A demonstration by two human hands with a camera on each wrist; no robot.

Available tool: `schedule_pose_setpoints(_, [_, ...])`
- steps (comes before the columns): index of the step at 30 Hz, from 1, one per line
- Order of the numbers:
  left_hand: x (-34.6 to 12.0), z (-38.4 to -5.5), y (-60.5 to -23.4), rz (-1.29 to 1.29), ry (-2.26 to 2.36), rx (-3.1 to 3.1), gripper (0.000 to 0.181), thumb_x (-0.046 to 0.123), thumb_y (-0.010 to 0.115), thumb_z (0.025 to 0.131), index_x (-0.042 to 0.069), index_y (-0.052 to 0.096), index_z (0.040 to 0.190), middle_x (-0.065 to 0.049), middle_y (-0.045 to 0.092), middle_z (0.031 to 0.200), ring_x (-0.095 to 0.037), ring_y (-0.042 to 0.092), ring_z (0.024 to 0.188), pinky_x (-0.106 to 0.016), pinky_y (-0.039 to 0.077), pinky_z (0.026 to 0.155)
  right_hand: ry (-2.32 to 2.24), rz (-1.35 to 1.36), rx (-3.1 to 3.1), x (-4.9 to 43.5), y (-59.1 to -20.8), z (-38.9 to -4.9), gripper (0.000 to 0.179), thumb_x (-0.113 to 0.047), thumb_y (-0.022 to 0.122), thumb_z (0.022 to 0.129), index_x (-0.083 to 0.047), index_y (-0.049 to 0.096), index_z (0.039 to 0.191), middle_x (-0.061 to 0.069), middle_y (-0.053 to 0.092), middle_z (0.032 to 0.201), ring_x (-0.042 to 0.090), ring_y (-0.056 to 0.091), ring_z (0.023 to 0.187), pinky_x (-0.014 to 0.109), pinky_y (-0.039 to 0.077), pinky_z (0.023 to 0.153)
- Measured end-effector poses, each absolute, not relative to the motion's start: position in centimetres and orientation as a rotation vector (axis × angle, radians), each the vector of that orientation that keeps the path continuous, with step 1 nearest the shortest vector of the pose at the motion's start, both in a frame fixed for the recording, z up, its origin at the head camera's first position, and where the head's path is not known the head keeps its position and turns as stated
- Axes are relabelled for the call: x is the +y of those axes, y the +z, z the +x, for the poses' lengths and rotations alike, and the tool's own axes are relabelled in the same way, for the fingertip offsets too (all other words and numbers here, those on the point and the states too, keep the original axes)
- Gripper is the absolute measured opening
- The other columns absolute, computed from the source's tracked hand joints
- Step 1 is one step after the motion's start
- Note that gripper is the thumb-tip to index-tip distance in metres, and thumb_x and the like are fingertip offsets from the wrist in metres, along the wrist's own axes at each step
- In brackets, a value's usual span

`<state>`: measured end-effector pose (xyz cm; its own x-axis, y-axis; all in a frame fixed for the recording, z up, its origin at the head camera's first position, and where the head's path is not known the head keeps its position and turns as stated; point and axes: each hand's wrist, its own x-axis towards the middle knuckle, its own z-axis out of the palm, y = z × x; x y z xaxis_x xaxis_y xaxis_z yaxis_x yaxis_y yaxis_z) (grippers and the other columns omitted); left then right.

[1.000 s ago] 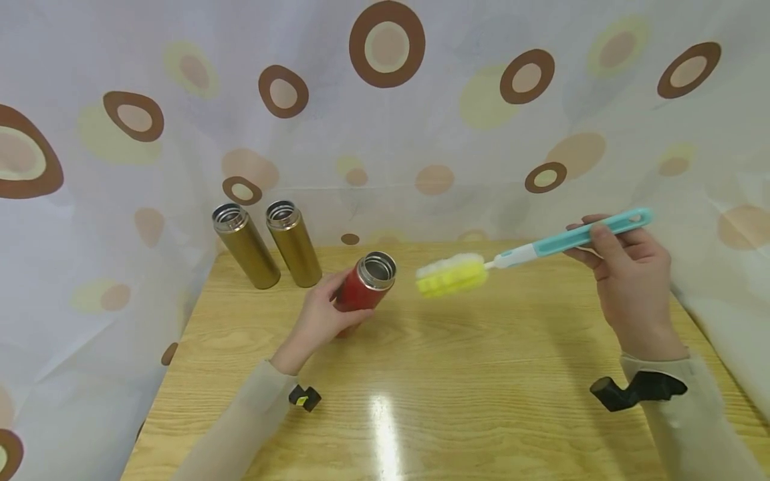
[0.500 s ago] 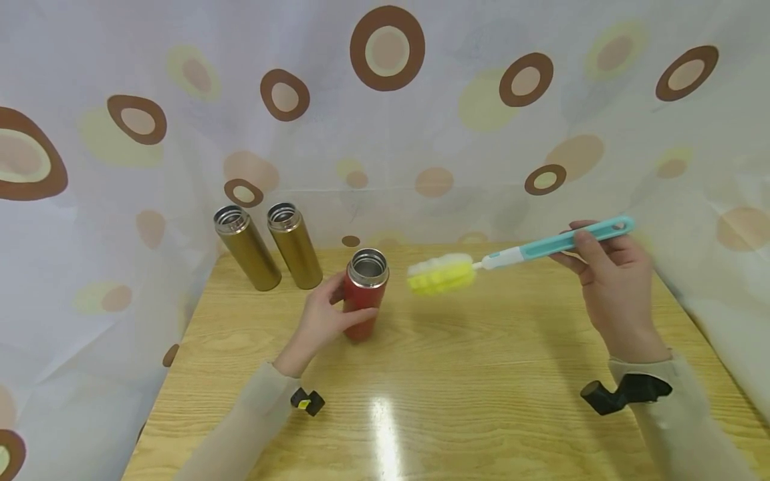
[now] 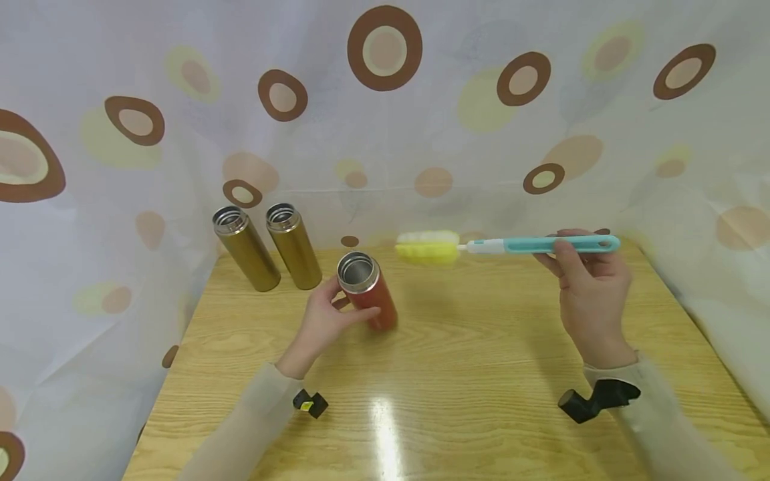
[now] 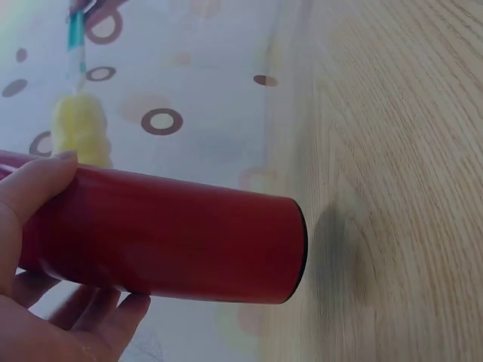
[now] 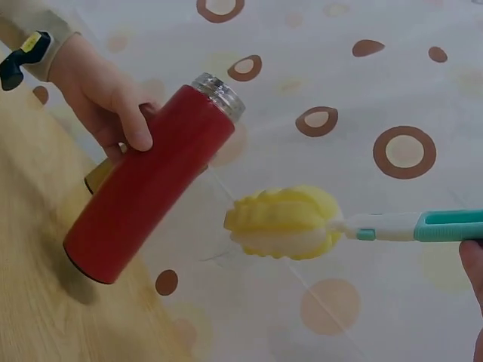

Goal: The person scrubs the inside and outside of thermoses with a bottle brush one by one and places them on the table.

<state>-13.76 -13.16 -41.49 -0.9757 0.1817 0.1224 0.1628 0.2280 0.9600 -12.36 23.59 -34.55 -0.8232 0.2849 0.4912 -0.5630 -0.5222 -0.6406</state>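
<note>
My left hand [image 3: 321, 321] grips a red vacuum flask [image 3: 375, 300] around its upper body. The flask has no lid; its steel mouth leans up and to the left in the head view. In the left wrist view, the flask's black-edged base [image 4: 296, 253] hangs just off the wooden table. My right hand [image 3: 592, 297] holds a bottle brush by its turquoise handle [image 3: 541, 245], thumb on the near side. The brush lies level in the air, its yellow and white sponge head [image 3: 428, 247] pointing left, beyond the flask mouth and apart from it.
Two gold flasks without lids, one on the left [image 3: 248, 250] and one on the right [image 3: 296, 247], stand upright at the table's back left. A spotted sheet [image 3: 385, 147] hangs behind and along both sides of the wooden table [image 3: 469, 387].
The red flask's mouth has swung from leaning right to leaning left in my left hand. My right hand has moved left, bringing the brush closer and turning it level.
</note>
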Motion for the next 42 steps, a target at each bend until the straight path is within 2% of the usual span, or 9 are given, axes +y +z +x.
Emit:
schedule_pose_setpoints(4, [-12.8,-13.7,-41.7,0.366,1.971,2.434,0.07,0.005,0.094,0.075,0.014,0.064,0.138,-0.004,0.062,0.136,-0.023,0.054,0.132,-0.041,0.054,0.105,2.317,0.484,-1.132,22.7,-34.9,-12.1,0.018,0.026,0.05,0.095,0.028,0.06,0.11,0.025,0.071,0.096,0.032,0.076,0.088,0.045,0.06,0.088])
schedule_pose_setpoints(9, [-12.4,-13.6,-41.7,0.376,2.039,2.443,0.072,0.0,0.094,0.072,0.012,0.065,0.137,-0.007,0.062,0.135,-0.023,0.055,0.13,-0.04,0.055,0.103,2.352,0.515,-1.098,21.9,-35.1,-11.9,0.019,0.027,0.048,0.095,0.028,0.06,0.11,0.025,0.07,0.096,0.033,0.075,0.091,0.045,0.06,0.089])
schedule_pose_setpoints(14, [-12.2,-13.5,-41.6,0.387,2.088,2.471,0.07,0.001,0.094,0.073,0.013,0.066,0.136,-0.005,0.063,0.135,-0.021,0.057,0.128,-0.038,0.057,0.1,2.368,0.547,-1.198,21.4,-35.5,-11.4,0.019,0.027,0.047,0.095,0.028,0.06,0.108,0.025,0.07,0.1,0.032,0.075,0.094,0.044,0.059,0.091])
schedule_pose_setpoints(19, [-12.2,-13.5,-41.5,0.383,2.146,2.497,0.074,0.002,0.093,0.075,0.017,0.063,0.141,0.0,0.063,0.137,-0.019,0.057,0.128,-0.036,0.057,0.099,2.308,0.52,-1.425,21.4,-36.0,-10.7,0.016,0.024,0.052,0.095,0.024,0.063,0.108,0.021,0.072,0.106,0.027,0.075,0.095,0.041,0.059,0.091])
schedule_pose_setpoints(27, [-12.5,-13.7,-41.3,0.4,2.243,2.475,0.075,0.0,0.092,0.076,0.015,0.06,0.142,-0.002,0.063,0.138,-0.021,0.059,0.125,-0.039,0.058,0.098,2.275,0.406,-1.666,22.6,-37.4,-10.5,0.014,0.015,0.058,0.099,0.018,0.065,0.111,0.013,0.074,0.108,0.021,0.076,0.099,0.038,0.058,0.093])
schedule_pose_setpoints(32, [-12.8,-13.7,-41.2,0.357,2.178,2.45,0.074,0.004,0.091,0.078,0.018,0.059,0.144,0.001,0.063,0.139,-0.019,0.057,0.129,-0.04,0.056,0.101,2.476,0.367,-1.417,23.6,-37.8,-11.3,0.017,0.014,0.053,0.101,0.017,0.066,0.113,0.017,0.071,0.107,0.025,0.076,0.1,0.038,0.055,0.094])
schedule_pose_setpoints(39, [-12.8,-13.7,-41.2,0.345,2.145,2.388,0.076,0.008,0.09,0.081,0.026,0.057,0.147,0.005,0.062,0.14,-0.018,0.056,0.132,-0.039,0.055,0.103,2.717,0.422,-1.018,24.0,-37.2,-12.1,0.023,0.012,0.043,0.106,0.014,0.066,0.106,0.02,0.069,0.103,0.03,0.076,0.099,0.039,0.056,0.094])
schedule_pose_setpoints(42, [-12.8,-13.7,-41.2,0.317,2.14,2.383,0.074,0.009,0.09,0.081,0.025,0.058,0.147,0.004,0.063,0.14,-0.019,0.057,0.13,-0.037,0.056,0.101,2.751,0.396,-0.993,23.9,-37.0,-12.0,0.023,0.009,0.043,0.107,0.013,0.065,0.103,0.019,0.069,0.104,0.03,0.075,0.099,0.039,0.058,0.092])
